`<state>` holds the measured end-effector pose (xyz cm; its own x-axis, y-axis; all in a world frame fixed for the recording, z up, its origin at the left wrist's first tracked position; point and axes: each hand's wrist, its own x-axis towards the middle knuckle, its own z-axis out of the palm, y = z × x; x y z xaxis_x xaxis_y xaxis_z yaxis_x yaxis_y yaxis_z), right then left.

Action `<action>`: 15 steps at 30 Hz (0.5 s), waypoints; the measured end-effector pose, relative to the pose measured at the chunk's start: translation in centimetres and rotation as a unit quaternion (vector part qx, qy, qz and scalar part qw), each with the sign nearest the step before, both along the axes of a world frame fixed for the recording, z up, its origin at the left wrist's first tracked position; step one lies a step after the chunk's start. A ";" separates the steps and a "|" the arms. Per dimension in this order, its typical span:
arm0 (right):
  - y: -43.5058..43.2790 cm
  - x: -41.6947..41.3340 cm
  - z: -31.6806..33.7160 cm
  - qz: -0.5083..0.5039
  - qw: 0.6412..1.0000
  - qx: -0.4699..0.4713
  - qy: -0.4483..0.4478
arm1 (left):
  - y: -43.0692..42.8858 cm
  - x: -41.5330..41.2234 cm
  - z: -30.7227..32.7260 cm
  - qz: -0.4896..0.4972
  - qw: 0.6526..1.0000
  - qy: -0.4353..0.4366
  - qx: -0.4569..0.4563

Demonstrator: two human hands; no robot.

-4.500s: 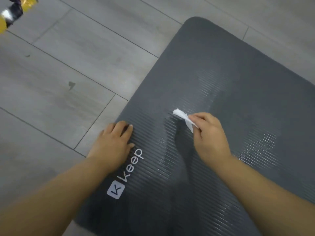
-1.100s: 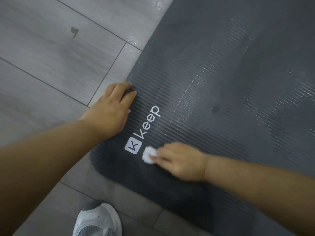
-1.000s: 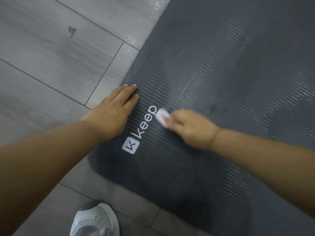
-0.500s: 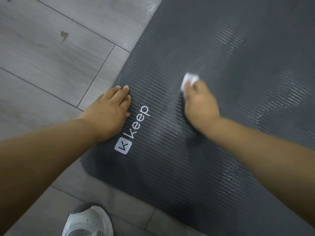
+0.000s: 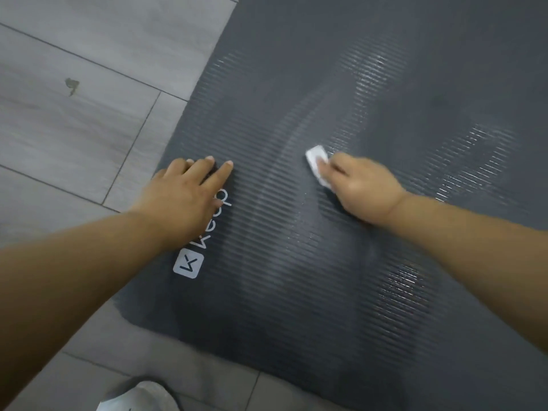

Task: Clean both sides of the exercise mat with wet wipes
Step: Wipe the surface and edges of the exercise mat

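A dark grey ribbed exercise mat [image 5: 296,292] lies flat on the floor, with a white "Keep" logo [image 5: 189,264] near its left edge and shiny wet streaks across its surface. My left hand [image 5: 184,197] rests flat on the mat's left edge, fingers straight, partly covering the logo's letters. My right hand [image 5: 361,188] presses a folded white wet wipe [image 5: 318,164] onto the mat to the right of the logo; the wipe sticks out beyond the fingertips.
Grey wood-look floor tiles [image 5: 74,129] lie left of and below the mat, with a small dark mark [image 5: 71,84]. The toe of a white shoe [image 5: 139,396] shows at the bottom edge.
My right hand with the wipe has gone from beside the logo up and to the right across the mat. My left hand stays pressed on the left edge.
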<state>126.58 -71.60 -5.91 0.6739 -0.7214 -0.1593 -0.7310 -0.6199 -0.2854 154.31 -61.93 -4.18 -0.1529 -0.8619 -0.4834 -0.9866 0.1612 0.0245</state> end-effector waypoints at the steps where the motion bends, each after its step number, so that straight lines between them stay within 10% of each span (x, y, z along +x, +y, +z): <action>1: -2.5 -1.0 -0.1 -0.062 0.996 -0.062 0.006 | -0.4 -0.3 0.3 -0.004 1.000 -0.010 0.000; 7: -6.7 -1.3 -0.7 -0.365 0.929 -0.016 0.060 | -2.0 -2.9 1.0 0.042 0.999 -0.006 0.019; 15: 6.3 0.7 -1.7 0.174 0.981 -0.029 -0.085 | -2.5 -3.1 0.8 -0.017 0.997 -0.043 0.068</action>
<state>127.27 -65.27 -7.56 0.8940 -0.4479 0.0122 -0.4172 -0.8421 -0.3419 151.21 -64.38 -3.39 -0.1347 -0.7828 -0.6075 -0.9800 0.1960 -0.0353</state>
